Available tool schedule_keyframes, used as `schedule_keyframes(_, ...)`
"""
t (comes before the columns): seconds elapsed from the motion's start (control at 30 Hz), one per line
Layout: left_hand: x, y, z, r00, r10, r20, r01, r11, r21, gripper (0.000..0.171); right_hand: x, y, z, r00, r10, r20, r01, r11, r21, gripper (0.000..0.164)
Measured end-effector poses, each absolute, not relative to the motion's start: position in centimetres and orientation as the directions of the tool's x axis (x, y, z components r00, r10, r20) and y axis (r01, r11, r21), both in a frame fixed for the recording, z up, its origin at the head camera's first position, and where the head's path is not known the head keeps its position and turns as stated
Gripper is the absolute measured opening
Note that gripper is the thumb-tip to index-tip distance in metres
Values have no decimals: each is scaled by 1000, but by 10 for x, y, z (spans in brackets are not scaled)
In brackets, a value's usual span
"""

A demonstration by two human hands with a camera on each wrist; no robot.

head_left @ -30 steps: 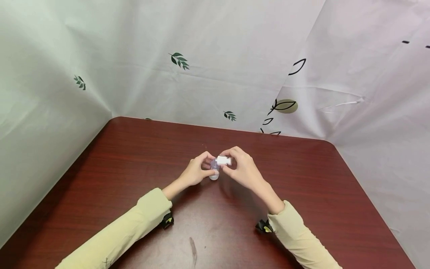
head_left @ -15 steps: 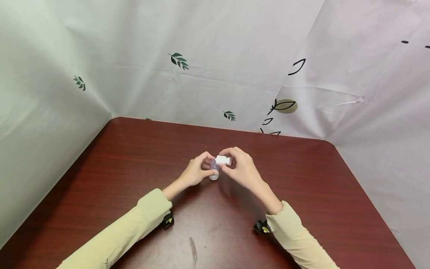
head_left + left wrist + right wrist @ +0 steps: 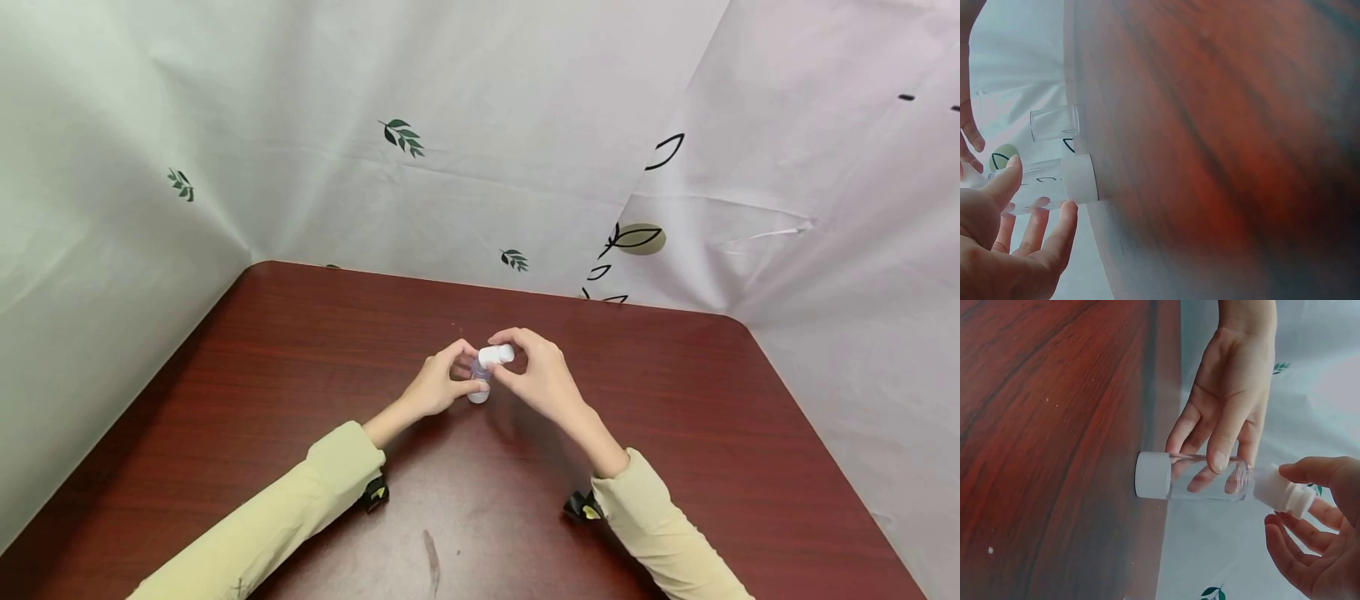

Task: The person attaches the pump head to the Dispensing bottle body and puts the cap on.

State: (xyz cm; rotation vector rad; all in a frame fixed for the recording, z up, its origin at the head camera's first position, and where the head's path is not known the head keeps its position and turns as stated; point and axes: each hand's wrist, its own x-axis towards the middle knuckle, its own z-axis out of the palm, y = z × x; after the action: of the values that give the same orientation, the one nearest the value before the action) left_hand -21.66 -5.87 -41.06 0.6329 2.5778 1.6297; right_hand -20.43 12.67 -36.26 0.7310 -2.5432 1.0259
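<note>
A small clear bottle (image 3: pixel 1200 489) with a white base stands upright on the table. My left hand (image 3: pixel 437 383) grips it, thumb on the near side and fingers round the far side. Just over its mouth, my right hand (image 3: pixel 546 375) pinches a white bottle top (image 3: pixel 1280 489) between thumb and fingers. This top is tilted, its wider end right at the bottle's rim and its narrower end pointing up to the right. In the left wrist view, a short clear cap (image 3: pixel 1054 123) stands on the table beyond the bottle; the head view does not show it.
The dark red wooden table (image 3: pixel 337 333) has a smudge (image 3: pixel 431 554) near the front. White curtains (image 3: pixel 322 108) with leaf prints hang along its back and sides. Each forearm has a pale sleeve, with a black strap (image 3: pixel 375 493) under the left cuff.
The white top has tipped and shifted slightly left, so its wider end now sits lower, over the bottle's mouth. My left hand and the bottle have barely moved.
</note>
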Motion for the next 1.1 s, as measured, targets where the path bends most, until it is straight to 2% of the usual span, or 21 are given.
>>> schedule_keyframes(0.5,-216,-57,-409,-919,354,171,308,377,874,32,-206,121,-366,-842,-353,409,-539,504,-675,35)
schedule_keyframes(0.8,-216,-58,-410,-918,355,176,309,361,880,33,-205,117,-366,-859,-318,401,-512,513,-689,45)
schedule_keyframes(1.1,-216,-58,-408,-921,349,173,302,361,882,32,-207,116,-370,-853,-323,409,-521,507,-687,33)
